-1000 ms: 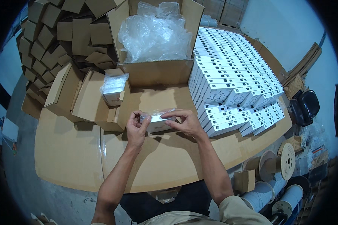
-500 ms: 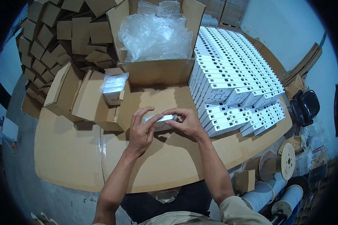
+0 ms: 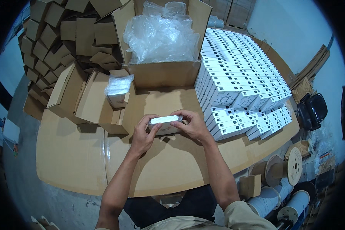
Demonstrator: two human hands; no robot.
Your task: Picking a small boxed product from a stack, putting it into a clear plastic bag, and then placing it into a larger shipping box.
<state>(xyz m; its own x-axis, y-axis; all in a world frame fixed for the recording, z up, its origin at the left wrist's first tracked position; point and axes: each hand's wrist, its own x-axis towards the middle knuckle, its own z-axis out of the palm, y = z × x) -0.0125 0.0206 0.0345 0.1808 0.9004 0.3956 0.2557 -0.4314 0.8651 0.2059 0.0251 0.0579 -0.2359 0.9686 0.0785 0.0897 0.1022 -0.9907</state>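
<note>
A small white box in a clear plastic bag (image 3: 165, 125) is held between my two hands over the cardboard-covered table (image 3: 165, 168). My left hand (image 3: 144, 133) grips its left end, thumb on the near side and fingers behind. At the other end my right hand (image 3: 191, 124) pinches it the same way. To the left, an open brown carton (image 3: 117, 124) holds several plastic-wrapped white boxes (image 3: 117, 90) at its far end. Beyond my hands, a large open carton (image 3: 163, 74) is heaped with clear plastic bags (image 3: 161, 36).
Rows of white boxes (image 3: 237, 73) are stacked on the right of the table. Another open brown carton (image 3: 67, 90) stands at the left, before a high pile of brown cartons (image 3: 73, 34). Cable spools (image 3: 294, 165) and a black chair (image 3: 312, 111) are on the floor at right.
My left fingers, raised over the wrapped box before, have come down and closed round its left end. My right hand has shifted its hold slightly; more of the box's front shows.
</note>
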